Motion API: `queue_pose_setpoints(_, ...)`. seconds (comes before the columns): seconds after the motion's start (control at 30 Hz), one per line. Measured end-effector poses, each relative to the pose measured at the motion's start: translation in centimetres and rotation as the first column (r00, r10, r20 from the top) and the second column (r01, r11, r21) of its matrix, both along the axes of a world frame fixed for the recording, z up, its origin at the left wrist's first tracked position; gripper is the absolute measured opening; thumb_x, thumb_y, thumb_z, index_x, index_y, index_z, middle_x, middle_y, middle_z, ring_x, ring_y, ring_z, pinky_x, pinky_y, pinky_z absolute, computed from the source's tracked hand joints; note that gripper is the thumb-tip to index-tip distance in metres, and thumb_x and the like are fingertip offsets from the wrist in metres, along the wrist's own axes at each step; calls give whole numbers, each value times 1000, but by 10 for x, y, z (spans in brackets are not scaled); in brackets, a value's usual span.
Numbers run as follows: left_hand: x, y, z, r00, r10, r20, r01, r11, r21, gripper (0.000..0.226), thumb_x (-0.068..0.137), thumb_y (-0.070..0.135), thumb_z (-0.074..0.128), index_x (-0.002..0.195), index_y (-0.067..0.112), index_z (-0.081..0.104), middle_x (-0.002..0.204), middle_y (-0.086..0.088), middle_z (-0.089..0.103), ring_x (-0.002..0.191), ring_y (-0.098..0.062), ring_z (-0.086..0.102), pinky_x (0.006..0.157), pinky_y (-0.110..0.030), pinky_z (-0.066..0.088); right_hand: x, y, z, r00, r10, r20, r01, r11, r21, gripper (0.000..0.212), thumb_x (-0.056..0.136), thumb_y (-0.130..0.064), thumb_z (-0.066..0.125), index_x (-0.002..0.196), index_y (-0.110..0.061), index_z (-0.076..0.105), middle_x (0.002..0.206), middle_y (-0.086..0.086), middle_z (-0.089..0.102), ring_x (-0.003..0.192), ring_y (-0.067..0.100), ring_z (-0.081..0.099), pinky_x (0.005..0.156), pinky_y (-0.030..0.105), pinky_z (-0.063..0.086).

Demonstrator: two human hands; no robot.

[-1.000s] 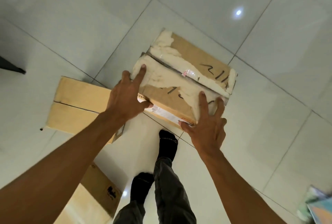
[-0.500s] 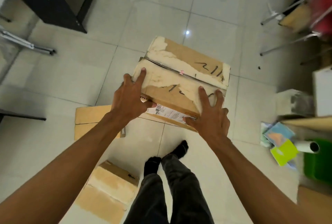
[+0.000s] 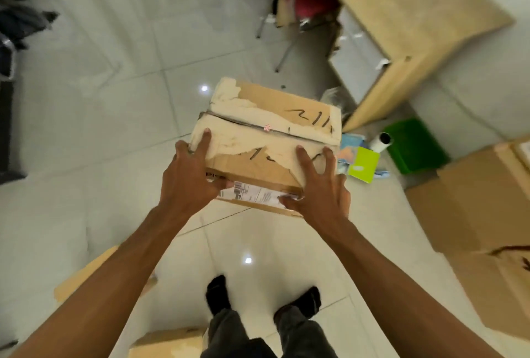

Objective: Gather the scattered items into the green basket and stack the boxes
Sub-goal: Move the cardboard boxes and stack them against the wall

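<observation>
cardboard is gripped by spread fingers [image 3: 205,139] at both near corners: the box [image 3: 275,139] is held off the floor [image 3: 114,116] by the left hand [image 3: 187,180] and right hand [image 3: 318,191], thumbs curled onto its labelled near side. its top is torn and marked. to the right, a green basket [image 3: 413,145] is seen beside a desk [image 3: 401,27], with a white roll [image 3: 380,141] and a lime card [image 3: 362,164] just beside it. a larger box [image 3: 487,214] lies further right.

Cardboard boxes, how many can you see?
4. One box is held by the left hand and right hand. A large box sits at right, a small box bottom centre, a flat box under the left arm. Others may be hidden.
</observation>
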State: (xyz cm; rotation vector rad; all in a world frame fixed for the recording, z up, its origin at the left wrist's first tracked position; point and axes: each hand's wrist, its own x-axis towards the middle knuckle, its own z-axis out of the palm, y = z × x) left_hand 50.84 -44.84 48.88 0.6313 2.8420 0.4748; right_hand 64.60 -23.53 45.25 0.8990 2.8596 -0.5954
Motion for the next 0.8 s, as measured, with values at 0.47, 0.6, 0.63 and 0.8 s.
queue_pose_setpoints(0.47, 166, 420, 58, 776, -613, -150, 630, 768, 119, 118, 60, 58, 84, 153, 21, 22, 121, -21, 41, 102, -41, 53, 77, -45, 49, 268, 296, 77, 797, -593, -113, 603, 770, 209, 115, 60, -68, 81, 145, -58, 4, 157, 3, 5, 118, 39, 44, 85, 49, 50)
queue_pose_setpoints(0.6, 223, 506, 75, 665, -720, -197, 746, 647, 157, 117, 57, 58, 85, 152, 25, 24, 112, -16, 41, 99, -41, 54, 76, -43, 48, 336, 334, 95, 672, -729, -133, 737, 639, 220, 115, 61, -67, 81, 145, -57, 4, 156, 3, 3, 122, 40, 42, 87, 49, 50)
queue_pose_setpoints(0.63, 236, 527, 79, 634, -746, -204, 774, 610, 171, 117, 57, 58, 85, 152, 26, 24, 110, -14, 41, 98, -41, 53, 77, -43, 48, 351, 343, 100, 641, -756, -137, 763, 605, 227, 115, 62, -67, 81, 146, -56, 4, 157, 4, 3, 123, 41, 42, 89, 50, 50)
queue_pose_setpoints(0.8, 289, 623, 101, 457, -860, -227, 887, 421, 190, 120, 59, 65, 79, 154, 24, 20, 112, -14, 40, 93, -33, 52, 76, -40, 48, 408, 389, 130, 508, -846, -160, 844, 452, 290, 115, 64, -65, 81, 148, -55, 2, 158, 4, 0, 126, 44, 39, 92, 53, 49)
